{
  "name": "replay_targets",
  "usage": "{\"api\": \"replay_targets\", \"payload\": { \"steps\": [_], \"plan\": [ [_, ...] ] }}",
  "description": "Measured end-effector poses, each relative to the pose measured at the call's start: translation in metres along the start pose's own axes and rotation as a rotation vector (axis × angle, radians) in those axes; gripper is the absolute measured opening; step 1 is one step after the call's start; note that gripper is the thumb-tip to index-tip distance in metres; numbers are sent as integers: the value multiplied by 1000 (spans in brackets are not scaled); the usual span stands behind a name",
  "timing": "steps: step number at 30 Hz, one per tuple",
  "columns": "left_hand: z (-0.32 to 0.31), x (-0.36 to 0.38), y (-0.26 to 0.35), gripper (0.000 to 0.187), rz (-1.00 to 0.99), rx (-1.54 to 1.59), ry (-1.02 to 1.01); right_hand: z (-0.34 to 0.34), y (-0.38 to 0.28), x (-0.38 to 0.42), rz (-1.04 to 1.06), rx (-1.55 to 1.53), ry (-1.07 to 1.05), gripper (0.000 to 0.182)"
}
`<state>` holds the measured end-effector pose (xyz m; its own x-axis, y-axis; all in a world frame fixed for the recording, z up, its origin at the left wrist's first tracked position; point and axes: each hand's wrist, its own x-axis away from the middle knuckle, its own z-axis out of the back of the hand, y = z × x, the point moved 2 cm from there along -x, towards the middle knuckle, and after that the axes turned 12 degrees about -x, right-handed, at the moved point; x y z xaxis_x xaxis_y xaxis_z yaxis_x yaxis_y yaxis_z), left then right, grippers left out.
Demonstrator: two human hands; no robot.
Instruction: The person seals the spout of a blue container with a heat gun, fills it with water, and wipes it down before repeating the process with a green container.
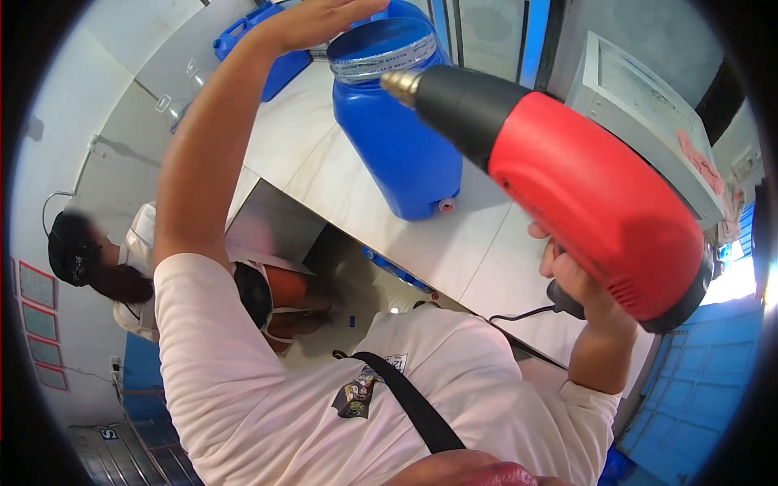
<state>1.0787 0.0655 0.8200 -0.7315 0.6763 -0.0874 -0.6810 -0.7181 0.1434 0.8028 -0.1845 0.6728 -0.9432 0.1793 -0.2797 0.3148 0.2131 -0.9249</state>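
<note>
My right hand (571, 275) is wrapped round the handle of a red and black heat gun (596, 194), whose metal nozzle points left at the neck of a blue water container (397, 138). Around that neck runs a clear printed shrink band (385, 61). The container stands upright on the counter, with a small spout fitting (446, 206) low on its side. At the top edge of the view, my left hand (320, 20) is stretched flat beside the container's top; whether it touches the lid cannot be made out.
Another blue jug (284, 73) stands behind on the white tiled counter (300, 121). A white cabinet-like unit (640, 105) with a pink cloth (701, 162) is at the right. A person in a black cap (73, 247) is at the left. The gun's cord (519, 316) trails along the counter.
</note>
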Motion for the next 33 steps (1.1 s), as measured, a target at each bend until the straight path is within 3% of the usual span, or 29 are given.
{"api": "replay_targets", "payload": {
  "steps": [2,5,8,10,12,14,16,19,26,28,33],
  "plan": [
    [-6,-2,2,64,-48,43,54,-8,-1,-4,74,173,-5,33],
    [-13,-26,-25,67,-16,20,-68,-9,-4,-10,155,350,-12,37],
    [-3,-23,-45,69,-16,-164,-45,20,-6,-4,146,281,-123,32],
    [2,-20,-57,67,174,14,-188,33,14,10,-97,-96,-97,28],
    [0,-23,-59,66,135,-1,-160,34,21,15,-219,-291,-67,27],
    [-1,-27,-58,65,94,-21,-119,14,14,0,49,124,-83,33],
    [-3,-29,-56,64,65,-42,-62,7,11,-3,190,336,-90,38],
    [-2,-31,-52,63,79,-39,-77,5,12,-1,262,528,-139,36],
    [-9,-25,-57,62,-36,182,-20,-4,10,13,292,634,-164,32],
    [-6,-8,-54,62,99,132,-38,3,9,20,266,628,-156,31],
    [3,3,-52,63,162,163,-108,-1,6,29,250,576,-121,28]
  ]
}}
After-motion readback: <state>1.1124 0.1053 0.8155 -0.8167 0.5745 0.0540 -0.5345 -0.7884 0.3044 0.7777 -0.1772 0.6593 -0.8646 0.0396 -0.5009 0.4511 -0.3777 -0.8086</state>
